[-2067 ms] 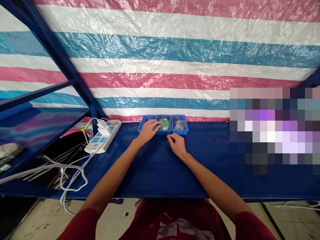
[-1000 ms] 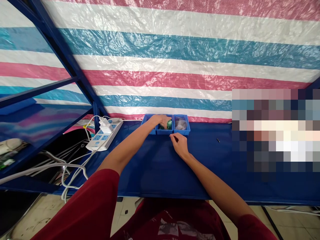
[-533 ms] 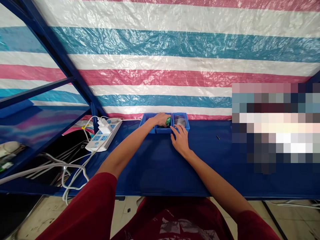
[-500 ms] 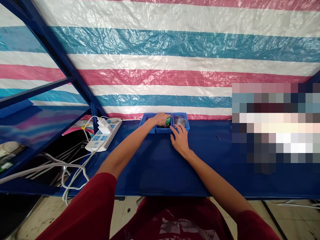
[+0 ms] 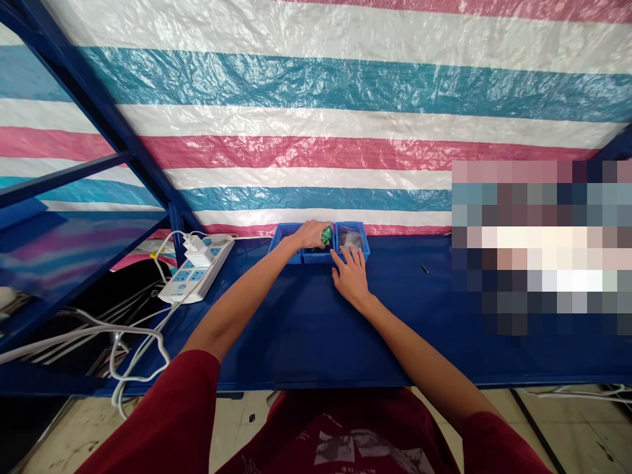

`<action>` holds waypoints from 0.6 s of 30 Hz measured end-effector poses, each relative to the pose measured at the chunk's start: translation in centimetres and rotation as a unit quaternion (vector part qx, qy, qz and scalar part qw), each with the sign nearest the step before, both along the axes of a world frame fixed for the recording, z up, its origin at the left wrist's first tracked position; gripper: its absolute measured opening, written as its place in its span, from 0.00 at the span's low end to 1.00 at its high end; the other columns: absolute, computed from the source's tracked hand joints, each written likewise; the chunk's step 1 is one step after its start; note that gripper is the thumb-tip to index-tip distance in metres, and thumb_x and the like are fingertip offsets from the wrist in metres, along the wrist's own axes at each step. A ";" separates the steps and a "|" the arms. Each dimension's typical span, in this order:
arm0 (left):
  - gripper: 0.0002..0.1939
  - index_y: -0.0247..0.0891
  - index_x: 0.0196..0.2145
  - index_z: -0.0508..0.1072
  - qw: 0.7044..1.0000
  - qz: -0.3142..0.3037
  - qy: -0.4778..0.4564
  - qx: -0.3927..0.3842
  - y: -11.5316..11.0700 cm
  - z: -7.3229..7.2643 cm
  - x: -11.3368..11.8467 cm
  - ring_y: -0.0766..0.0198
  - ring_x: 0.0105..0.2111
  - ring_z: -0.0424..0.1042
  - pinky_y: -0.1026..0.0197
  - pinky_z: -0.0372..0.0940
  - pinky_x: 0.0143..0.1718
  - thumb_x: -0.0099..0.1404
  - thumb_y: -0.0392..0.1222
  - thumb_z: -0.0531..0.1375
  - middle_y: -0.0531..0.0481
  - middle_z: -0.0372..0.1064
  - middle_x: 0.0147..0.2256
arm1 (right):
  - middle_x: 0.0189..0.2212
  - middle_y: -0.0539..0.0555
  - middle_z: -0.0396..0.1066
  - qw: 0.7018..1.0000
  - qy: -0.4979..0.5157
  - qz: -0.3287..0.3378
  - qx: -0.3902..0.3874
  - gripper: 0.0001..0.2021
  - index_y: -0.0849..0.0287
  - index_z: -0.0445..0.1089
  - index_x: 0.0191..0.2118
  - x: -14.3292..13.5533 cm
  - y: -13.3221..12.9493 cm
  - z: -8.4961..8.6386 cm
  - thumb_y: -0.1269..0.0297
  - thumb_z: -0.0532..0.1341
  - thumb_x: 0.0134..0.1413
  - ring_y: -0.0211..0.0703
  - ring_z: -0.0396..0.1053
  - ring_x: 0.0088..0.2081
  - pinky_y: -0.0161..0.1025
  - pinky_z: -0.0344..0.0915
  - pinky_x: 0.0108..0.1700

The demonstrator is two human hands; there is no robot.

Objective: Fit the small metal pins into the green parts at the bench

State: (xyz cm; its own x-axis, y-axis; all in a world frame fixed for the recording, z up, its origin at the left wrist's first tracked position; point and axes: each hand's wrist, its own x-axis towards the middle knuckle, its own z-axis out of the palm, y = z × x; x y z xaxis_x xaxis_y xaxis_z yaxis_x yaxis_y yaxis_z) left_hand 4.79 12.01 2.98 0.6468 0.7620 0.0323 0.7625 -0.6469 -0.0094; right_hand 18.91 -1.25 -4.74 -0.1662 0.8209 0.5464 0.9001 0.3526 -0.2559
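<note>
Three small blue bins stand side by side against the back of the table. My left hand (image 5: 311, 234) reaches over the middle bin (image 5: 317, 259), its fingers closed around a shiny green bundle (image 5: 326, 237) whose kind I cannot make out. The left bin (image 5: 279, 232) is partly covered by my left wrist. Clear, crinkled plastic (image 5: 349, 237) lies inside the right bin (image 5: 366, 249). My right hand (image 5: 351, 275) has its fingers spread at the front rim of that bin and holds nothing visible.
A white power strip (image 5: 195, 276) with a plugged-in adapter sits left, with white cables (image 5: 141, 352) trailing off the edge. A small dark stick-like piece (image 5: 425, 268) lies to the right on the blue table (image 5: 316, 329). A striped plastic sheet (image 5: 316, 151) hangs behind; a blurred patch covers the far right.
The view has shifted slightly, so everything sits a little further left. My left hand still holds the green bundle over the middle bin; my right hand stays at the right bin's rim.
</note>
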 end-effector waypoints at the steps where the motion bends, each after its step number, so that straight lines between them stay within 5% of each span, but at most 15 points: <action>1: 0.30 0.37 0.50 0.68 1.000 0.006 -0.008 0.002 0.0 0.1 0.0 0.47 0.41 0.72 0.58 0.63 0.38 0.48 0.44 0.64 0.42 0.74 0.41 | 0.58 0.62 0.61 1.000 -0.001 -0.001 -0.001 0.23 0.60 0.64 0.59 0.0 0.0 0.1 0.69 0.54 0.57 0.60 0.50 0.63 0.60 0.43 0.63; 11: 0.30 0.38 0.49 0.69 0.983 0.054 -0.177 0.014 -0.7 2.9 -1.2 0.55 0.34 0.71 0.60 0.62 0.35 0.45 0.41 0.66 0.49 0.73 0.34 | 0.57 0.62 0.63 0.999 0.049 0.010 0.003 0.21 0.60 0.66 0.57 -0.1 0.1 -0.1 0.69 0.52 0.58 0.57 0.53 0.61 0.60 0.44 0.63; 18: 0.26 0.36 0.45 0.70 0.938 0.038 -0.343 -0.039 -5.7 3.7 -2.5 0.64 0.30 0.69 0.65 0.62 0.32 0.45 0.37 0.63 0.53 0.71 0.33 | 0.50 0.61 0.69 0.959 0.281 -0.016 0.043 0.18 0.62 0.67 0.52 0.5 0.3 0.8 0.65 0.46 0.63 0.48 0.63 0.54 0.47 0.59 0.57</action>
State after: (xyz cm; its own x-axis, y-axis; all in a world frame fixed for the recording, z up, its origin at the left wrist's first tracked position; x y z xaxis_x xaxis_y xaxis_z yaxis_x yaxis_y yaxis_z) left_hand 2.26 6.26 6.66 0.4383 0.8222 0.3632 0.6152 -0.5690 0.5456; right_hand 19.44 -0.92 -3.92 0.1981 0.7691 0.6076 0.6395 0.3683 -0.6748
